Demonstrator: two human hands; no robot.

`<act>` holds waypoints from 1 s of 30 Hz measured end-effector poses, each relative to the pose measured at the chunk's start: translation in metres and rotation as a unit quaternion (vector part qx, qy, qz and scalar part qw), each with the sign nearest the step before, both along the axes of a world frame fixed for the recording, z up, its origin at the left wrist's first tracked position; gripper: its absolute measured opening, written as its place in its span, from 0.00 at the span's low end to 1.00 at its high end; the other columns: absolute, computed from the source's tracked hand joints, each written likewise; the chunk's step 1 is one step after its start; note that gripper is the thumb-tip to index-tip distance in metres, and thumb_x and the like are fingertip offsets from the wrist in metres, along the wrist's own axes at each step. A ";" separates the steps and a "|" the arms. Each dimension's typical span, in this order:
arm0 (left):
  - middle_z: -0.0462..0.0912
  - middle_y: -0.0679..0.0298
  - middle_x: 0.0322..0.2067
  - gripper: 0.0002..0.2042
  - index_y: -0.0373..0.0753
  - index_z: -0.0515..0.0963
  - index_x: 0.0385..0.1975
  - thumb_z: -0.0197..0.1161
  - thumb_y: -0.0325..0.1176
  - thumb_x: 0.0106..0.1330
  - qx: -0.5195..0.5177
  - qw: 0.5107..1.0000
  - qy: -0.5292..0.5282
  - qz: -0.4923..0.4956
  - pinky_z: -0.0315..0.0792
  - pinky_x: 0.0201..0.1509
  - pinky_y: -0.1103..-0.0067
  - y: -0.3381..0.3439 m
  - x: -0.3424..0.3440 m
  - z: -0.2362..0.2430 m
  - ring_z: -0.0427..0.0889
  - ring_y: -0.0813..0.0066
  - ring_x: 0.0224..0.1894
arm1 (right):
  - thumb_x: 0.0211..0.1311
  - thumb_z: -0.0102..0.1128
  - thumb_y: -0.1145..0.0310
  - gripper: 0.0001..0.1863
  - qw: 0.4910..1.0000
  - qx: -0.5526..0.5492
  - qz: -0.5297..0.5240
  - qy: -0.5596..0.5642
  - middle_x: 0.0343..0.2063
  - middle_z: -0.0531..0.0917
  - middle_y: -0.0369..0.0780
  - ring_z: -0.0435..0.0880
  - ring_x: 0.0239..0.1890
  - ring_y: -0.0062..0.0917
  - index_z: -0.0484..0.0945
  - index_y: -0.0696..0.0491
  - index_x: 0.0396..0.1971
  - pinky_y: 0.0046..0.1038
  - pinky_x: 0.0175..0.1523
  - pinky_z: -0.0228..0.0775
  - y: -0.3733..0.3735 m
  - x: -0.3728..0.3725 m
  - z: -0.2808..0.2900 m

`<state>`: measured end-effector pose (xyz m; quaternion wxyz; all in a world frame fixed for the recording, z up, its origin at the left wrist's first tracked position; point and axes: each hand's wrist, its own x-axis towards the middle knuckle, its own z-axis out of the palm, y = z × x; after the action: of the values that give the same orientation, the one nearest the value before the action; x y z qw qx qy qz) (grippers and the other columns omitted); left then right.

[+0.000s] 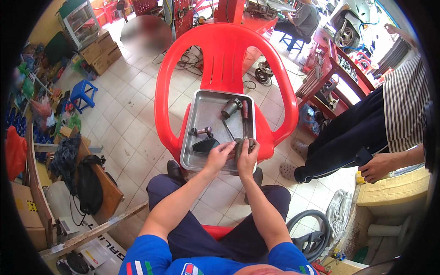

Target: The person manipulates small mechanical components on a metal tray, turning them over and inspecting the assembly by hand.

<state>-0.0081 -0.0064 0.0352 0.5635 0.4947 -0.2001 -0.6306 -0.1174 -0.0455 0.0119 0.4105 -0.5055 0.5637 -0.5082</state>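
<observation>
A grey metal tray [192,117] rests on the seat of a red plastic chair [222,50] in front of me. My right hand [247,156] is closed round a small dull metal part [239,145] above the tray's near right side. My left hand [221,156] pinches the same part from its left. A thin dark rod [228,129] runs up from the fingertips; whether it is held cannot be told. In the tray lie a metal cylinder [231,108], a red-handled screwdriver [245,110], a small shiny metal piece [202,132] and a dark flat piece [205,145].
A person in dark trousers [343,137] stands close on the right, a dark object in the hand. A blue stool [84,95] and cardboard boxes [103,55] are at the left. Black hose [324,229] coils on the floor at the right. Red shelving [337,78] stands beyond.
</observation>
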 end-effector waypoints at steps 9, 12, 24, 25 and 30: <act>0.81 0.58 0.48 0.18 0.29 0.76 0.52 0.58 0.39 0.72 -0.014 1.000 -0.007 -0.007 0.74 0.57 0.76 0.003 0.000 0.007 0.81 0.72 0.50 | 0.72 0.51 0.56 0.20 1.000 0.012 -0.003 -0.013 0.40 0.79 0.48 0.79 0.44 0.32 0.68 0.58 0.51 0.31 0.52 0.69 0.001 0.001 0.008; 0.81 0.58 0.49 0.18 0.29 0.76 0.52 0.58 0.38 0.72 -0.004 1.000 -0.019 -0.002 0.75 0.57 0.76 0.002 0.000 0.006 0.81 0.72 0.50 | 0.72 0.51 0.56 0.21 1.000 0.010 -0.007 -0.008 0.40 0.80 0.48 0.79 0.44 0.32 0.68 0.58 0.51 0.31 0.52 0.69 0.000 0.000 0.005; 0.82 0.60 0.46 0.16 0.30 0.77 0.51 0.59 0.36 0.71 -0.003 0.999 0.029 0.015 0.76 0.54 0.77 -0.001 -0.002 -0.002 0.82 0.73 0.48 | 0.72 0.52 0.56 0.21 1.000 0.007 -0.017 -0.009 0.40 0.80 0.48 0.80 0.44 0.34 0.68 0.57 0.52 0.33 0.51 0.70 -0.001 -0.001 0.005; 0.82 0.60 0.45 0.15 0.30 0.77 0.50 0.60 0.36 0.71 -0.007 1.000 0.017 0.016 0.76 0.53 0.77 -0.002 -0.003 -0.005 0.82 0.74 0.47 | 0.72 0.52 0.56 0.21 1.000 0.006 -0.017 -0.009 0.40 0.80 0.48 0.80 0.44 0.34 0.68 0.57 0.52 0.33 0.51 0.70 -0.002 -0.001 0.003; 0.83 0.63 0.41 0.12 0.34 0.80 0.46 0.64 0.34 0.68 0.004 0.999 -0.015 0.031 0.77 0.49 0.78 0.000 0.000 -0.012 0.82 0.77 0.43 | 0.72 0.52 0.56 0.20 1.000 0.014 0.001 -0.015 0.40 0.80 0.48 0.80 0.43 0.33 0.68 0.57 0.51 0.33 0.50 0.70 0.003 0.004 0.001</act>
<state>-0.0084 -0.0069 0.0228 0.5775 0.5125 -0.1904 -0.6063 -0.1139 -0.0428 0.0125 0.4263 -0.4925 0.5645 -0.5070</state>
